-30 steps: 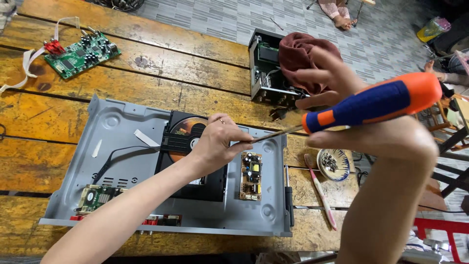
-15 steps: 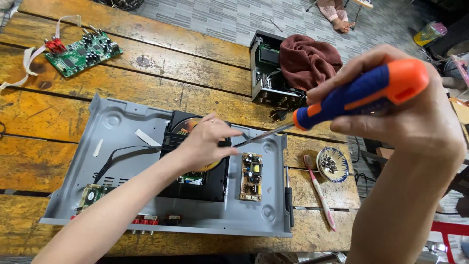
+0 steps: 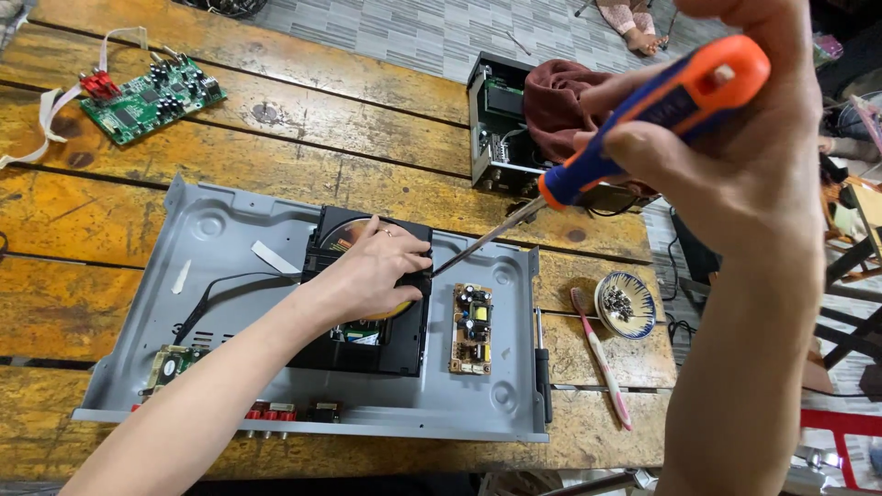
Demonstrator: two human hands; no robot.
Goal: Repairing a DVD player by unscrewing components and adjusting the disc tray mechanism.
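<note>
My left hand [image 3: 372, 271] presses flat, fingers spread, on the black disc drive [image 3: 367, 303]; my right hand [image 3: 735, 138] grips the orange-blue screwdriver [image 3: 643, 119], tip at the drive's right edge.

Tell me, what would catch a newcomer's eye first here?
The right hand, close to the camera, grips an orange and blue screwdriver whose tip reaches the black disc drive. The left hand rests on that drive, inside an opened grey metal case on a worn wooden table.
</note>
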